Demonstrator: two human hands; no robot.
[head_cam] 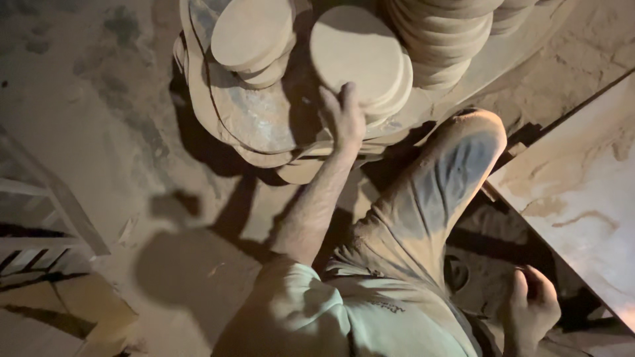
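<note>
In the head view I look straight down on a dusty floor (119,132) and a crouching person with a bent knee (456,158) in clay-smeared trousers at centre right.

My left hand (342,119) reaches up to the centre top of the frame and meets a stack of round clay discs (360,56). Its grip is spread rather than pinched: the fingers lie against the lower edge and underside of the stack, thumb side toward the left, and I cannot tell whether the stack is lifted or only steadied. That stack sits tilted, its flat face turned up toward the camera and slightly to the left. Being round, the discs have no long axis across the face, and the stack's own axis leans toward the upper right of the frame.

To its left is a second stack of discs (254,36), and to the upper right a taller pile of discs (443,39). All of them rest on wide flat slabs (258,119) heaped beneath.

As for progress, I judge that several stacks are already built up, and the one under my hand is the one being handled.

My right hand (529,307) is at the lower right, fingers curled inward near a dark ledge. I cannot tell whether it holds anything. A pale flat board (582,198) runs along the right edge.
</note>
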